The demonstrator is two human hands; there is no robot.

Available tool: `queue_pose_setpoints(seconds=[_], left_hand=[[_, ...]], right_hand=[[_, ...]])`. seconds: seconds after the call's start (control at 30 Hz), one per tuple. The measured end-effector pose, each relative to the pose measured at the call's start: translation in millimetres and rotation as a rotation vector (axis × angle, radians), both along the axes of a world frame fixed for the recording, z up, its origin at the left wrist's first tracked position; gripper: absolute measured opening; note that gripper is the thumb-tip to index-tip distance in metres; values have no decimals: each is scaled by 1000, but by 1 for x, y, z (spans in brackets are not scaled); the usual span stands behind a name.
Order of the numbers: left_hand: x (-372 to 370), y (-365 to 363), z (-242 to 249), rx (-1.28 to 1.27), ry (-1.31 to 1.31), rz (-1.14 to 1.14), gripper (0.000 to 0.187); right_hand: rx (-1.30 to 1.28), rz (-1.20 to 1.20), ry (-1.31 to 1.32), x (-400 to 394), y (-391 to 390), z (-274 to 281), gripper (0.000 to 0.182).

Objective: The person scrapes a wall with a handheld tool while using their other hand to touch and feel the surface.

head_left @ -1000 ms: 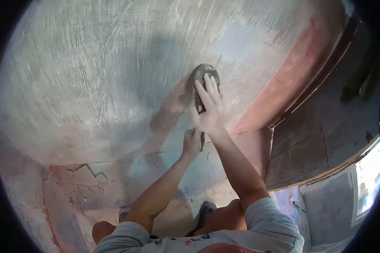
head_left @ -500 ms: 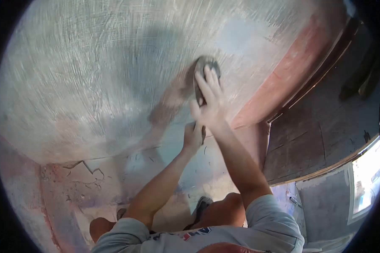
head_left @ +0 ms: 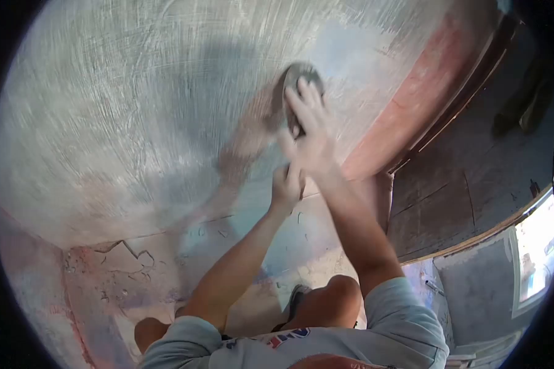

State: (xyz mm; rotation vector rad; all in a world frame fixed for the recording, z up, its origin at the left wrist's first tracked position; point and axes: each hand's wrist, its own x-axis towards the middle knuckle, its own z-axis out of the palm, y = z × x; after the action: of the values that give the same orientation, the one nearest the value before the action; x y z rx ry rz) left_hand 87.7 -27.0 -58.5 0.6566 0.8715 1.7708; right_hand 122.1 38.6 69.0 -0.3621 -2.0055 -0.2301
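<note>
Against the grey, streaked plaster wall (head_left: 135,123), just right of centre and far from the viewer, a person works a dark trowel (head_left: 298,77) whose rounded blade lies flat on the surface; the right hand (head_left: 308,132) spreads open over the blade, fingers (head_left: 305,98) extended and pressing it to the wall, gripping nothing; the left hand (head_left: 287,184), nearer and just below, is closed in a fist around the trowel's handle, of which little shows. Both forearms reach up and away from the body, the right arm almost straight, the left bent at the elbow; motion blur softens the hands. To do this stroke well, it seems wise to keep the blade nearly flat, spread pressure evenly through the open fingers, and steer from the handle in a smooth arc; too steep an angle could gouge. Near the viewer, cracked pink plaster (head_left: 123,258) shows low on the left; a window (head_left: 535,258) glows at far right.
</note>
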Motion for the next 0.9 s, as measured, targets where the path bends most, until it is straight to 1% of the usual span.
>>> queue_pose_setpoints(seconds=[0.03,0.07,0.17,0.2,0.23,0.3,0.33,0.37,0.4,0.43,0.5,0.53,0.6,0.63,0.67,0.7,0.77,0.83,0.87,0.9], left_hand=[[3,-7,-19,-12,16,17,61],[4,-14,-26,-5,17,17,61],[-4,-18,-11,-72,94,29,58],[-9,-10,4,28,133,54,58],[-15,2,22,132,177,78,57],[-29,15,88,69,116,16,61],[-33,20,102,68,123,14,61],[-36,25,112,75,68,-40,61],[-35,27,115,80,12,-98,60],[-31,25,107,74,14,-107,60],[-20,18,70,103,39,-22,59],[-15,12,50,3,6,1,58],[-9,0,-18,18,-28,-65,59],[-8,-9,-26,28,-30,-59,59],[-8,-16,-30,-35,-3,-44,59],[-9,-17,-29,-100,23,-27,58],[-16,-15,6,-92,38,-33,58],[-22,7,48,10,-2,-13,59],[-27,14,66,15,5,-15,59],[-31,22,81,79,20,-47,59]], right_hand=[[-22,-9,-28,3,-6,-22,72],[-3,8,-16,2,-8,-38,72],[-23,43,17,-1,-7,-25,70],[-24,22,38,-4,-4,-6,67],[35,18,68,-10,3,21,66],[134,-3,147,-22,12,80,64],[136,-10,157,-25,17,97,64],[140,-16,163,-26,20,107,64],[144,-8,153,-24,24,105,64],[139,2,152,-22,25,96,64],[99,-10,118,-16,18,63,66],[75,-33,83,-13,13,38,66],[-7,-34,11,-4,-2,-15,68],[-11,-29,12,-4,-4,-35,68],[-12,-22,16,-6,-5,-46,69],[-26,-56,-4,-7,-7,-44,69],[2,-53,-1,-9,-10,-7,70],[58,-46,51,-18,4,39,70],[103,-44,80,-21,10,61,70],[104,-51,77,-22,12,76,69]])
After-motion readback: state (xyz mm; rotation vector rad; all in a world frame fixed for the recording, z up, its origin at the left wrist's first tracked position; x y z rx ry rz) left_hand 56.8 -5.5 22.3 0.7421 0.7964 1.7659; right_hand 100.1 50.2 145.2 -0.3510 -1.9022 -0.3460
